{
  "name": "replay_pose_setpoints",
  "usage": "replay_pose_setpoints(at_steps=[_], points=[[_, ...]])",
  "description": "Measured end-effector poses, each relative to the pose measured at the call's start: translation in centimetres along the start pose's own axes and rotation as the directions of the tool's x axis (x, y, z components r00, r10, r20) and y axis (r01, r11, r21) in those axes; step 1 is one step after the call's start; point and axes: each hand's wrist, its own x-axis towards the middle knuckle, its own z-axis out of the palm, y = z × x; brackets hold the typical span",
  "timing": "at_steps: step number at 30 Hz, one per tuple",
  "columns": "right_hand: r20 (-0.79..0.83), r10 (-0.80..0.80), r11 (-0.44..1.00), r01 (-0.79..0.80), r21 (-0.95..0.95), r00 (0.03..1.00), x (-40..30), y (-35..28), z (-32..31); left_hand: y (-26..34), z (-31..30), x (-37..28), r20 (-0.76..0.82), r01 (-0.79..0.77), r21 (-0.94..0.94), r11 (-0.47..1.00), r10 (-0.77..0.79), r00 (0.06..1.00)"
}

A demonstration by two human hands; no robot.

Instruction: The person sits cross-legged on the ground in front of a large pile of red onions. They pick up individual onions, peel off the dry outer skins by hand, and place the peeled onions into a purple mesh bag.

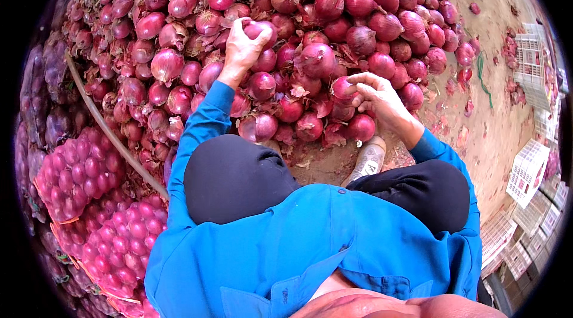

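Observation:
A large heap of red onions (316,60) with loose dry skins lies before me. Up and left of centre, my left hand (245,45) grips a red onion (261,31) between thumb and fingers, just above the heap. My right hand (374,94) is at the heap's near right side, its fingers bent beside another red onion (341,88). Whether those fingertips touch that onion or hold it is hard to tell. Below the right hand, a red onion (361,127) rests at the heap's near edge.
Pink mesh sacks of onions (130,242) are stacked at the left, near a long curved pole (105,127). White plastic crates (529,170) stand along the right. My shoe (369,156) is close to the heap. A green string (481,78) lies on the dirt floor (497,125).

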Motion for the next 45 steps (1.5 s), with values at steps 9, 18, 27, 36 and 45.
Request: replay_pose_setpoints(at_steps=[9,18,27,36,45], points=[[0.058,0.016,1.0,-0.015,-0.018,0.998,0.3,0.9,0.0,2.9,2.9,-4.0,0.054,-0.53,0.404,0.746,0.559,0.828],[0.083,0.019,1.0,-0.018,-0.02,0.996,0.2,1.6,-0.4,1.0,1.4,-3.2,0.048,-0.543,0.399,0.739,0.575,0.817],[0.099,0.032,0.999,-0.03,-0.023,0.995,0.3,1.5,0.3,-3.5,0.0,2.8,0.277,-0.392,0.744,0.541,0.283,0.918],[0.103,0.028,0.999,-0.024,-0.041,0.994,0.0,1.8,0.3,-2.6,-1.6,7.0,0.277,-0.339,0.708,0.62,0.197,0.94],[0.078,0.01,0.999,-0.007,-0.042,0.997,-0.3,1.4,-0.1,-4.0,-2.8,7.3,0.322,-0.415,0.571,0.708,0.272,0.907]])
